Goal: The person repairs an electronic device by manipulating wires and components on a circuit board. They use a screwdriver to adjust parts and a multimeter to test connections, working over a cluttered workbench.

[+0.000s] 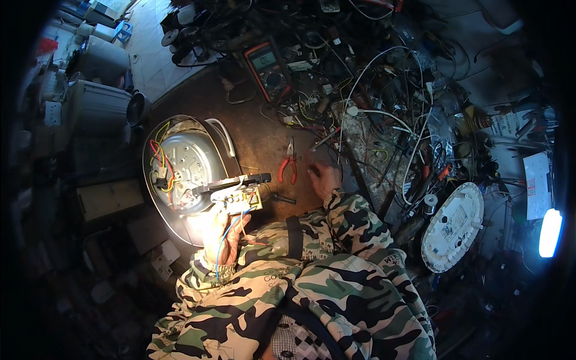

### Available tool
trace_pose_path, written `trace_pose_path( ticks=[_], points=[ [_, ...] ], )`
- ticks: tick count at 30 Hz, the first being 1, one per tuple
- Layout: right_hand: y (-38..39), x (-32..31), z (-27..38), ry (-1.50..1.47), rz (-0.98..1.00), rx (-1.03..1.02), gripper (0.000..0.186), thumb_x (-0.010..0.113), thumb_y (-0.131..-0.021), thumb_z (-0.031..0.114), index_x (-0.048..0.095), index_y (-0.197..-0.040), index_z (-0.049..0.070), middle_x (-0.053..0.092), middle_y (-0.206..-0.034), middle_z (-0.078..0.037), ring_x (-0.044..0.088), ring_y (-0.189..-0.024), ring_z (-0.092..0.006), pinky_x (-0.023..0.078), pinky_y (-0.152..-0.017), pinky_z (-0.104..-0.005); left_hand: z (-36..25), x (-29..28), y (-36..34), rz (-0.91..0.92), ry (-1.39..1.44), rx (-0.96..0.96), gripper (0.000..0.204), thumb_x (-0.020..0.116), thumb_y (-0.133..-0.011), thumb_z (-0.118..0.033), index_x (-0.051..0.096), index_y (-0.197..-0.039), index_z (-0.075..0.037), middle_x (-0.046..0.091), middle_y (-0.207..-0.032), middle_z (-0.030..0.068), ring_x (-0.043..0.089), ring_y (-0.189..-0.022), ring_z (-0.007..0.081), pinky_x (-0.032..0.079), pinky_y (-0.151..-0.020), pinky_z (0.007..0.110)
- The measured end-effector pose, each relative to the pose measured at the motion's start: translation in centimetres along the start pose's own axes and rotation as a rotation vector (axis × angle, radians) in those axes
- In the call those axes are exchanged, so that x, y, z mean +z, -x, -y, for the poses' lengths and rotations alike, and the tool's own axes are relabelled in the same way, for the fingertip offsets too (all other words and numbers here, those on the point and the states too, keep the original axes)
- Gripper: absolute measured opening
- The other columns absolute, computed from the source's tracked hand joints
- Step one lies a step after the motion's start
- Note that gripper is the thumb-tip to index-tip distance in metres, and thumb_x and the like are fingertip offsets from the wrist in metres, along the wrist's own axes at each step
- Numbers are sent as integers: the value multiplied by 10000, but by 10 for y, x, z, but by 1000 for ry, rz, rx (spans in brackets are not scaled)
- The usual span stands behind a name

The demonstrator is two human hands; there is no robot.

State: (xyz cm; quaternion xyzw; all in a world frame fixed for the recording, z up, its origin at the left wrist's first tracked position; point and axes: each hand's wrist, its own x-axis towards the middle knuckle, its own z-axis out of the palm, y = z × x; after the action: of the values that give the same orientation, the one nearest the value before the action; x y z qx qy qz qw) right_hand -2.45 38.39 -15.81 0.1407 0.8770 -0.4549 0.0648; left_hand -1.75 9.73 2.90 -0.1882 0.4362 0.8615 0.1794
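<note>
My left hand [223, 235] holds a small circuit board [255, 199] under bright light, with blue and reddish wires hanging from it. A long dark strip [234, 184] lies across the board's far side; how the two join is unclear. Just beyond is an upturned round appliance body [189, 162] with a silver metal base and red, yellow and green wires. My right hand [324, 179] rests at the right of the brown tabletop, fingers curled beside a thin red wire. Whatever lies between those fingers is in shadow. Red-handled pliers [288, 165] lie between the hands, jaws pointing away.
Behind the pliers stands an orange-edged multimeter [267, 71]. Tangled cables and loose parts [384, 120] heap up at the right and back. A white oval cover [453, 228] and a solder spool [430, 203] sit right. A dark rod [283, 198] lies near my lap.
</note>
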Motion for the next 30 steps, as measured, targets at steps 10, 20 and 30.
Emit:
trace_pose_path(
  ticks=[10,20,30],
  points=[
    [-48,33,-3,227,39,-206,294,648,-856,136,673,-1147,103,630,-1110,-235,635,-898,-457,522,-772,-561,14,-26,17,-45,120,63,422,479,-1033,-134,396,-1389,76,515,-1373,250,562,-1234,364,483,-1045,479],
    [-56,15,2,366,-13,-327,165,687,-831,174,664,-965,80,663,-934,-232,635,-819,-459,500,-697,-538,22,-10,5,-14,93,121,444,519,-1015,-172,417,-1388,46,596,-1281,197,622,-1159,297,486,-1029,439],
    [33,-59,180,-90,33,-533,130,719,-806,-28,671,-927,-23,655,-876,-156,663,-753,-288,518,-664,-339,18,1,3,-14,2,227,398,470,-1032,-178,458,-1355,55,609,-1261,191,626,-1142,301,487,-1020,431]
  ],
)
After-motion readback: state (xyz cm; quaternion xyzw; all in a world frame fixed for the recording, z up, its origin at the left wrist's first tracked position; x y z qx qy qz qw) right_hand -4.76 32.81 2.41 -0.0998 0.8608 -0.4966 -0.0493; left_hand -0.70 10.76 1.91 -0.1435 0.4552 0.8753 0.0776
